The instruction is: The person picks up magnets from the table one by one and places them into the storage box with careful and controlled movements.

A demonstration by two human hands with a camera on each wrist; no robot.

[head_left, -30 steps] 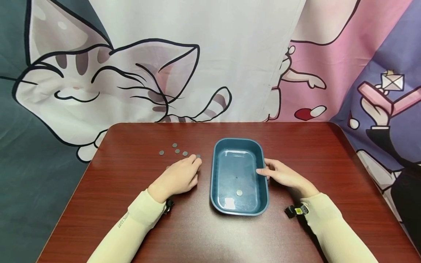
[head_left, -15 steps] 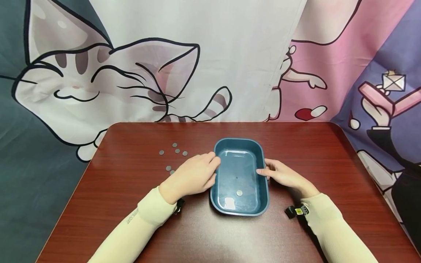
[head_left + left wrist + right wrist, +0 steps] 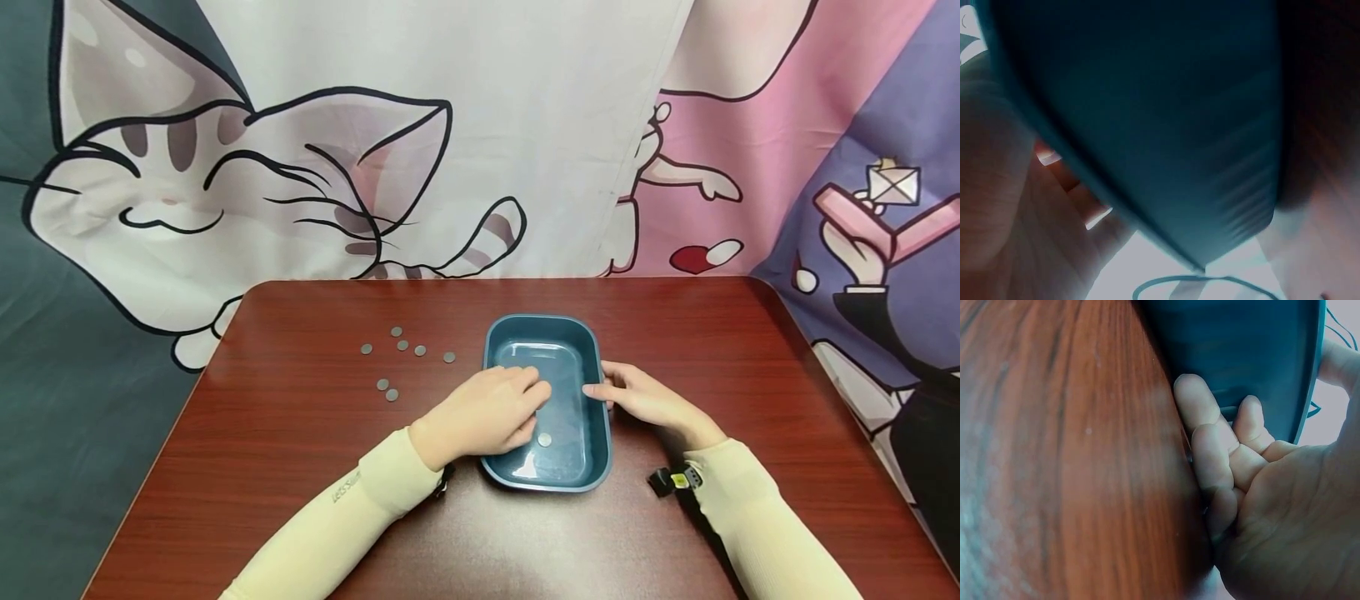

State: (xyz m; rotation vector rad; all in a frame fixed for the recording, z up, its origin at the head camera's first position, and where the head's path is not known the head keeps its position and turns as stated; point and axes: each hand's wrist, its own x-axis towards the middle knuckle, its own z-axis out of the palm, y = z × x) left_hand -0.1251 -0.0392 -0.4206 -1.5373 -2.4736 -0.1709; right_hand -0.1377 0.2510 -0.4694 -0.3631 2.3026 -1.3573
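A blue plastic tub [image 3: 573, 367] with rounded corners stands on the table, one small silvery coin [image 3: 545, 440] lying on its floor. Over its left rim reaches my left hand [image 3: 495, 412], back up and fingers curled down inside. The left wrist view has the tub's outer wall [image 3: 1166, 125] in front of the curled fingers [image 3: 1085, 200], so whatever they hold is hidden. My right hand [image 3: 645, 396] grips the tub's right side, thumb over the rim; the right wrist view shows its fingers [image 3: 1210, 450] against the outer wall, low by the table.
Several more coins lie left of the tub, among them one coin [image 3: 449, 357] closest to it and a pair with a coin [image 3: 392, 395] nearer me. The reddish-brown wooden table [image 3: 315, 467] ends at a cartoon-print curtain [image 3: 555, 167].
My left hand has moved right, from beside the coins, across the tub's left rim and over its inside. The coins its arm covered show again. My right hand and the tub have stayed put.
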